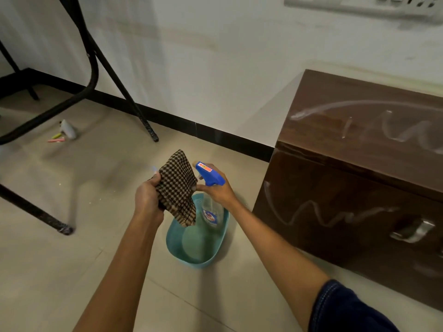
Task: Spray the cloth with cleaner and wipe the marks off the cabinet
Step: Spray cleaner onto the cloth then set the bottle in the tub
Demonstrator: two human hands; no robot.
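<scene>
Our left hand [148, 200] grips the cloth [178, 188] upright, facing the nozzle. Our right hand [217, 191] clasps the bottle [210, 185] just beside it, ready to wet it.

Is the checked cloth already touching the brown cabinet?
No, the left hand holds the checked cloth over the teal basin, apart from the brown cabinet.
</scene>
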